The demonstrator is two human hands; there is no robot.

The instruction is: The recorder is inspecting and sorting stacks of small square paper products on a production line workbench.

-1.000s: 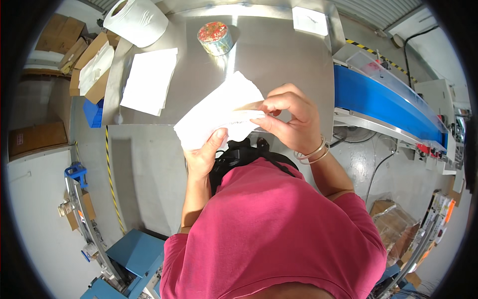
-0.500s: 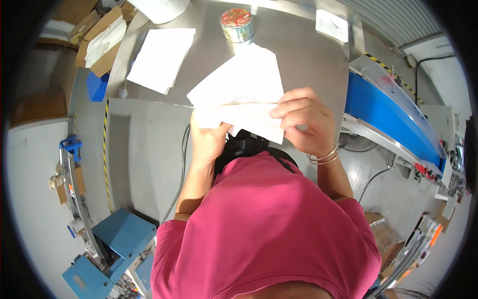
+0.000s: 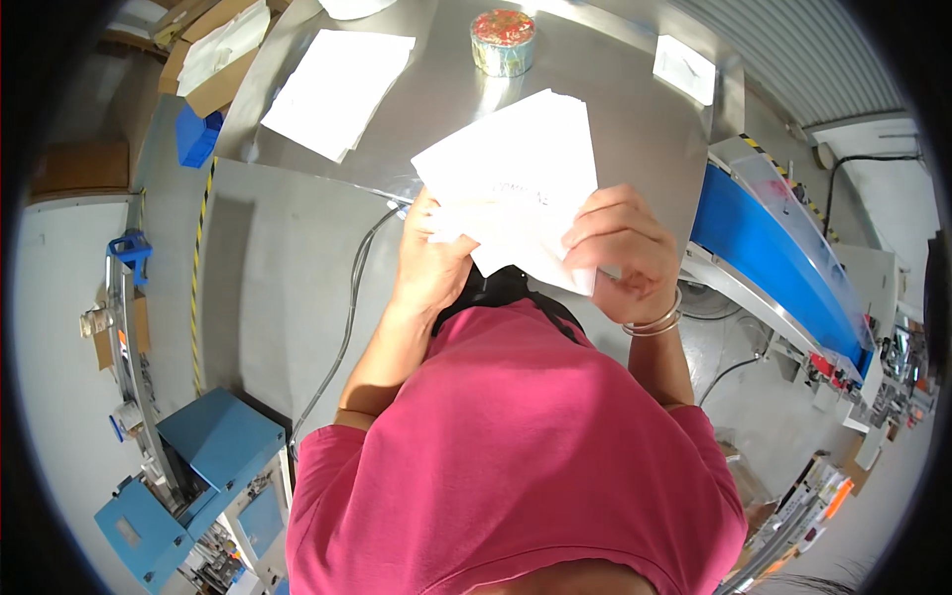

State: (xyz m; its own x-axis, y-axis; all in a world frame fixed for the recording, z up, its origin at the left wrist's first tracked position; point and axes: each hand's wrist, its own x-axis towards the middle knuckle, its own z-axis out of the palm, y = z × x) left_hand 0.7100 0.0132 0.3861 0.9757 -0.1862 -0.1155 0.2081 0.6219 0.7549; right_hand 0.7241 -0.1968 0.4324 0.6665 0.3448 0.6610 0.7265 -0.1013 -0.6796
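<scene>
A fanned stack of white paper sheets (image 3: pixel 521 149) is held up in front of my body, over the near edge of the metal table. Faint dark print shows on the front one. My left hand (image 3: pixel 436 258) grips the lower left of the stack, with the thumb laid across the front. My right hand (image 3: pixel 625 248), with bangles at the wrist, has its fingers curled on the lower right edge. Bright light washes out the separate layers, so I cannot tell how many there are.
A second pile of white sheets (image 3: pixel 339 91) lies at the table's left. A round tin-like object with a red mottled top (image 3: pixel 503 45) stands at the back of the metal table (image 3: pixel 635 124). A blue conveyor belt (image 3: pixel 759 263) runs along the right; an open carton (image 3: pixel 223 59) sits far left.
The view has shifted slightly. The front sheet's lower part, lifted and bent before, now lies flatter against the stack, with more print showing. Both hands keep hold of the paper.
</scene>
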